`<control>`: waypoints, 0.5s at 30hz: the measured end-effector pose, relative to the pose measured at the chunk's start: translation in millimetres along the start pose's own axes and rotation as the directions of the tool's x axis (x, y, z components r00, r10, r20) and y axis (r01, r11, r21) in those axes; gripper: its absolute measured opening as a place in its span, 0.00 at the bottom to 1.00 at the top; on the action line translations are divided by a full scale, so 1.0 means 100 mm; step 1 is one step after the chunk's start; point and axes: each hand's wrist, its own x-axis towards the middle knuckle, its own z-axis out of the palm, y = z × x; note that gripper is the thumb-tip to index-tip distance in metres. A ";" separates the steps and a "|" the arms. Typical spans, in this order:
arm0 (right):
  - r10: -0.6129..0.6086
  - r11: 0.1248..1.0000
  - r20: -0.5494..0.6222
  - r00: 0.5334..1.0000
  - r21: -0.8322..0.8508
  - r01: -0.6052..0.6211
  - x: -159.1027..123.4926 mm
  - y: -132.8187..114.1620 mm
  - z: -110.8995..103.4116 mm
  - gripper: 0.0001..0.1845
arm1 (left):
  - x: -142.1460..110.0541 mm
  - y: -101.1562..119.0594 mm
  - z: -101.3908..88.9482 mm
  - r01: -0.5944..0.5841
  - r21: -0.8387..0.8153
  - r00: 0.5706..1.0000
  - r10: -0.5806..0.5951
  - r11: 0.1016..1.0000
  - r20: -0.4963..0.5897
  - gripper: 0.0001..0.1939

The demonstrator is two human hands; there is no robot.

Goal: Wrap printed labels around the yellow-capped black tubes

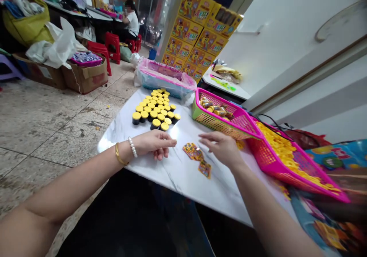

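Note:
Over the white marbled table (174,176), my left hand (153,144) hovers with loosely bent fingers apart and nothing visible in them. My right hand (220,146) is across from it, its fingers stretched out and holding nothing I can see. Between the hands lie several small orange printed packets (193,151), with another packet (205,169) nearer me. Beyond my left hand stand many small dark jars with yellow lids (153,114), upright in a loose group. A pink and green basket (197,113) behind my right hand contains brown and yellow wrapped pieces (219,111).
A pink basket (260,161) of yellow plastic parts (281,150) stands at the right. At the table's far end is a plastic-lined basket (166,88). Yellow printed boxes (197,39) are stacked behind. Cardboard boxes (86,77) and red stools (112,46) occupy the left floor; a person sits beyond.

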 end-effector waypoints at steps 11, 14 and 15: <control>0.006 0.999 0.110 0.994 -0.047 -0.001 -0.26 0.06 0.33 0.10 | 0.05 -0.02 -0.01 -0.031 0.008 0.992 0.032 0.999 -0.120 0.21; -0.034 0.997 0.089 0.995 -0.067 0.040 -0.21 0.02 0.32 0.09 | 0.05 -0.02 -0.01 -0.096 -0.045 0.982 0.087 0.994 -0.169 0.23; -0.043 0.996 0.087 0.995 -0.068 0.049 -0.19 0.02 0.31 0.08 | 0.04 -0.02 -0.01 -0.113 -0.050 0.978 0.102 0.992 -0.180 0.25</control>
